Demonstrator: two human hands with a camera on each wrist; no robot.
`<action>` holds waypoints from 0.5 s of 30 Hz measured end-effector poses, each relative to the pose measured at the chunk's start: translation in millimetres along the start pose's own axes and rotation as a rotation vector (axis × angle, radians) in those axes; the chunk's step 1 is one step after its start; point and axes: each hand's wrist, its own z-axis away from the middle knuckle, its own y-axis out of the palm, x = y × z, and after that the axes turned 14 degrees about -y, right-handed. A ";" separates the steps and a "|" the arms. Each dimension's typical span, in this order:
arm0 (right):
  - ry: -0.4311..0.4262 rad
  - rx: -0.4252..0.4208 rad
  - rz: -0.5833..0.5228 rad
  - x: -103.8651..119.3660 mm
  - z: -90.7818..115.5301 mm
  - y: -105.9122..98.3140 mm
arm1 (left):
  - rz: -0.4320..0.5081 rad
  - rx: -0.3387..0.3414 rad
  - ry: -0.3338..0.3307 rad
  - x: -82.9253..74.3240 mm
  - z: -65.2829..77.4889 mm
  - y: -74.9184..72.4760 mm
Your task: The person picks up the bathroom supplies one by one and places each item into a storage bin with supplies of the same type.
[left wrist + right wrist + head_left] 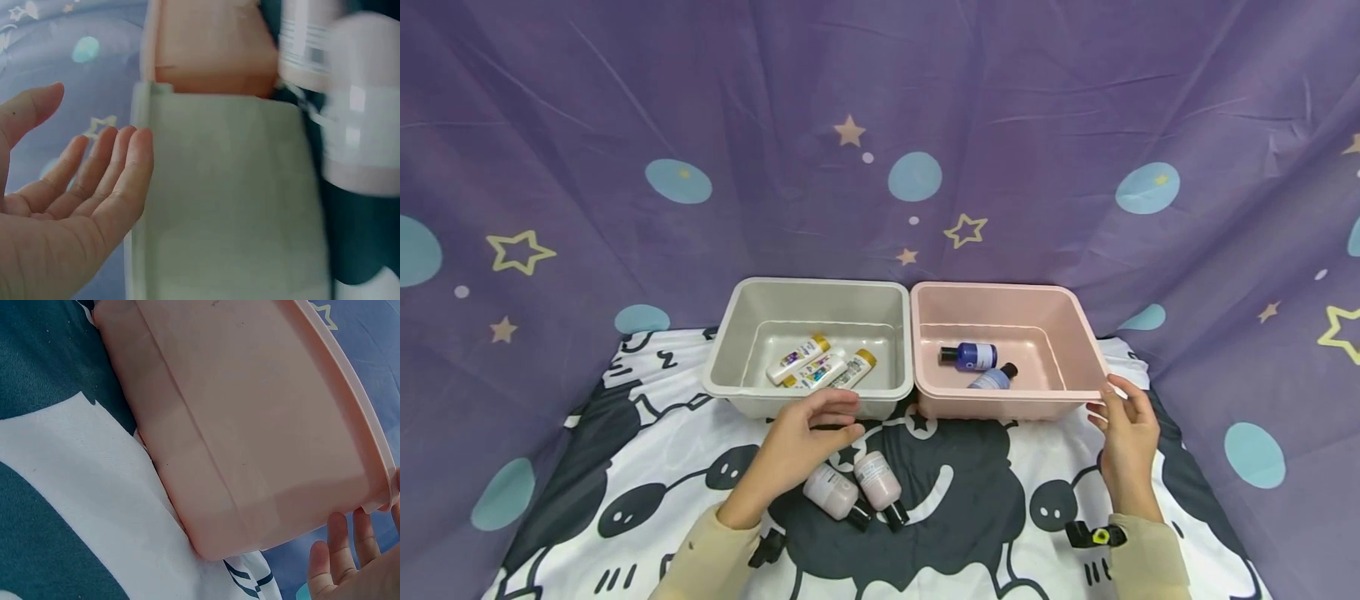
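My left hand (805,437) hovers before the front rim of the grey bin (730,390), fingers relaxed and holding nothing; the left wrist view shows its bare palm (56,244). My right hand (1126,437) is at the front right corner of the pink bin (1000,407), fingers about the rim; the right wrist view shows its fingers (340,544) fairly straight by the bin's side. Three white tubes with gold caps, one a white tube (797,358), lie in the grey bin. A dark blue bottle (976,357) and a lighter blue bottle (992,379) lie in the pink bin.
Two pale pink bottles with black caps, a left bottle (831,490) and a right bottle (877,479), lie on the sheep-print cloth (970,500) in front of the bins. Behind the side-by-side bins hangs a purple curtain (775,208) with stars and dots.
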 end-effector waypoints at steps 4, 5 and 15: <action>0.008 0.003 0.001 0.8 0.2 0.0 | 0.015 0.004 -0.018 19.5 1.7 -4.5; 0.008 0.003 0.002 1.1 0.2 0.1 | 0.018 0.006 -0.026 24.4 1.8 -5.6; 0.009 0.000 -0.005 2.3 1.0 0.2 | -0.017 0.045 -0.069 62.7 3.0 -14.4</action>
